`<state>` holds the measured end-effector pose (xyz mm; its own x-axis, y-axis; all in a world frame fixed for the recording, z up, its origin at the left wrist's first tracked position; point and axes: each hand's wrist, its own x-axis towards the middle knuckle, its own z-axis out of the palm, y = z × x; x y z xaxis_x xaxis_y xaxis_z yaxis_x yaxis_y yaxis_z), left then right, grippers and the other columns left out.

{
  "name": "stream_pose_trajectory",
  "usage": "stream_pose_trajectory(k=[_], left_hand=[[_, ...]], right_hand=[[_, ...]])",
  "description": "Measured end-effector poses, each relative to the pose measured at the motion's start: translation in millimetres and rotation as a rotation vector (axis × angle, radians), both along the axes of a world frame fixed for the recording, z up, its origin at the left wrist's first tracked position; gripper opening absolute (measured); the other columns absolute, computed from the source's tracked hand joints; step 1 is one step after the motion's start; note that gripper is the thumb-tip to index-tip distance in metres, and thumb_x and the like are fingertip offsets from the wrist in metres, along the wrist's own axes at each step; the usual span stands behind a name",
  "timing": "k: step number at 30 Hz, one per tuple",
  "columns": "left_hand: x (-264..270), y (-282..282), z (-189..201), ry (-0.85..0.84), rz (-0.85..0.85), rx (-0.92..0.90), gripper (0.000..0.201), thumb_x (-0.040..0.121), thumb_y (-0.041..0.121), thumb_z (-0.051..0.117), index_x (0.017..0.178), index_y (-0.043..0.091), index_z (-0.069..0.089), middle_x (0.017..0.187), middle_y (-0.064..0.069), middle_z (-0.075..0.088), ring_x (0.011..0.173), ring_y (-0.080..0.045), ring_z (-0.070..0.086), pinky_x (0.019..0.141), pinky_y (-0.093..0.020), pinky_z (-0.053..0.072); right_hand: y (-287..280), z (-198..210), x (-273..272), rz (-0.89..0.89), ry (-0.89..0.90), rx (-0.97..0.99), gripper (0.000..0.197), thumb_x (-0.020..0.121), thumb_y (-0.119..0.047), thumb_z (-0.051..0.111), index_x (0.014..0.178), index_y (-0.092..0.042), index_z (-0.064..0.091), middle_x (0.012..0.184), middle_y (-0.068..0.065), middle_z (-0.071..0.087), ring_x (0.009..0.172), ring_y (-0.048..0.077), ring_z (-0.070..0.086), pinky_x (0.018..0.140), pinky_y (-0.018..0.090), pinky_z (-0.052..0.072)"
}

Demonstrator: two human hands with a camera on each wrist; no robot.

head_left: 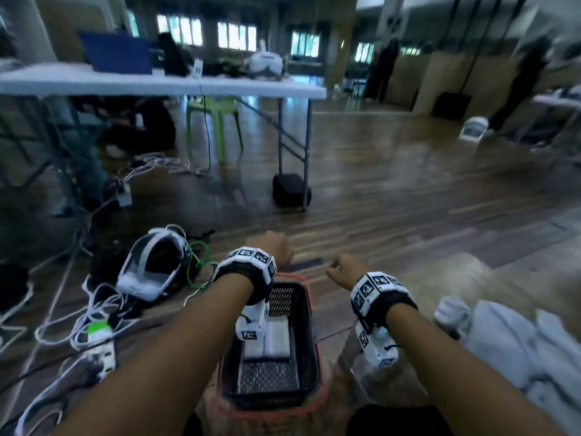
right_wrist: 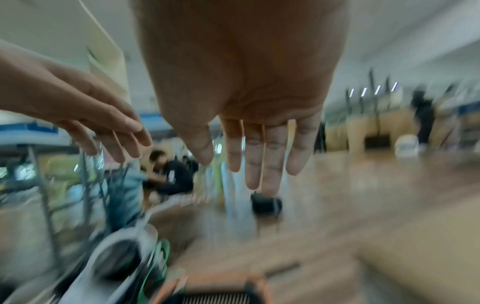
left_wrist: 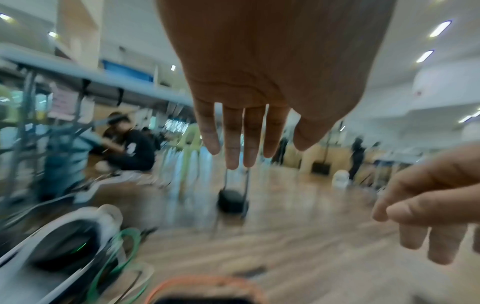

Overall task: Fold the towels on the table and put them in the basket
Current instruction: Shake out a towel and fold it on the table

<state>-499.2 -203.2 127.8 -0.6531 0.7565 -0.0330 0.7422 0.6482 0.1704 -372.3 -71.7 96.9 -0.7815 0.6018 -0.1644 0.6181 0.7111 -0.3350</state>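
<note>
Hands free, nothing gripped. Left hand hovers past the basket's far rim, fingers straight and relaxed; 1 folded towel lies below and behind it, inside. Right hand the same, empty. Unfolded towels heaped behind and right of it: I'd swing there, pinch 2 corners of 1 towel.

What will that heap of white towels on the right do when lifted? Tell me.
The towel heap lies crumpled in soft folds, so it will likely sag and droop, not hold shape. It looks bulky yet probably light. Loose layers may trail or separate, so both hands would likely help.
</note>
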Motion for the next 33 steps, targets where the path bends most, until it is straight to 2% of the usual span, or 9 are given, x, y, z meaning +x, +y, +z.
stream_pose_trajectory(k=[6,9,12,16,20,25,29,31,33], left_hand=[[78,-4,85,0.073,-0.172,0.074,0.039,0.092,0.043,0.041,0.108,0.013,0.061,0.113,-0.012,0.061,0.101,-0.032,0.059,0.080,-0.036,0.049],[112,0,101,0.106,-0.283,0.073,0.038,0.093,0.041,0.041,0.110,0.012,0.058,0.115,-0.011,0.062,0.102,-0.029,0.059,0.077,-0.031,0.045],[146,11,106,0.166,-0.385,0.070,0.042,0.094,0.041,0.042,0.115,0.009,0.060,0.118,-0.014,0.062,0.108,-0.029,0.058,0.076,-0.029,0.041],[185,36,109,0.157,-0.518,0.087,0.042,0.094,0.042,0.043,0.114,0.009,0.061,0.117,-0.015,0.063,0.108,-0.031,0.058,0.083,-0.032,0.045],[222,60,106,0.134,-0.622,0.123,0.039,0.093,0.044,0.045,0.113,0.015,0.060,0.117,-0.012,0.062,0.107,-0.029,0.058,0.080,-0.030,0.043],[264,89,86,0.072,-0.747,0.129,0.039,0.092,0.049,0.045,0.118,0.022,0.056,0.121,-0.005,0.061,0.111,-0.026,0.056,0.083,-0.031,0.042],[291,105,60,0.053,-0.842,0.116,0.038,0.091,0.047,0.046,0.117,0.021,0.057,0.120,-0.004,0.061,0.111,-0.025,0.056,0.087,-0.030,0.042],[301,115,43,0.007,-0.861,0.093,0.038,0.090,0.048,0.047,0.114,0.021,0.058,0.119,-0.005,0.062,0.109,-0.027,0.057,0.089,-0.032,0.044],[310,125,27,-0.022,-0.882,0.075,0.037,0.090,0.048,0.048,0.114,0.022,0.058,0.118,-0.005,0.062,0.108,-0.027,0.057,0.090,-0.033,0.045]], right_hand=[[-7,94,105,-0.051,0.098,0.141,0.033,0.091,-0.028,0.053,0.105,-0.002,0.067,0.107,0.016,0.068,0.103,0.032,0.061,0.088,0.038,0.049],[-7,113,153,-0.126,0.104,0.175,0.033,0.091,-0.033,0.051,0.109,-0.008,0.065,0.112,0.011,0.067,0.103,0.028,0.061,0.089,0.038,0.050],[-10,122,198,-0.199,0.115,0.209,0.031,0.090,-0.034,0.053,0.102,-0.010,0.067,0.108,0.011,0.069,0.098,0.027,0.062,0.087,0.038,0.050],[-7,129,254,-0.321,0.087,0.211,0.030,0.091,-0.033,0.053,0.106,-0.011,0.066,0.113,0.009,0.067,0.104,0.025,0.061,0.086,0.032,0.046],[-2,133,303,-0.453,0.078,0.221,0.029,0.090,-0.038,0.053,0.103,-0.016,0.065,0.112,0.006,0.066,0.104,0.024,0.060,0.090,0.036,0.048],[7,121,358,-0.558,0.090,0.223,0.017,0.080,-0.046,0.057,0.075,-0.030,0.059,0.101,0.001,0.069,0.091,0.021,0.063,0.084,0.040,0.052],[8,107,390,-0.609,0.070,0.177,0.019,0.084,-0.037,0.058,0.083,-0.019,0.066,0.086,0.003,0.070,0.078,0.020,0.066,0.074,0.036,0.054],[9,96,401,-0.637,0.050,0.161,0.025,0.079,-0.047,0.055,0.079,-0.025,0.067,0.089,-0.001,0.071,0.079,0.018,0.065,0.076,0.037,0.054],[12,81,410,-0.637,0.023,0.142,0.025,0.082,-0.042,0.055,0.083,-0.023,0.070,0.093,0.000,0.070,0.086,0.020,0.063,0.080,0.039,0.053]])
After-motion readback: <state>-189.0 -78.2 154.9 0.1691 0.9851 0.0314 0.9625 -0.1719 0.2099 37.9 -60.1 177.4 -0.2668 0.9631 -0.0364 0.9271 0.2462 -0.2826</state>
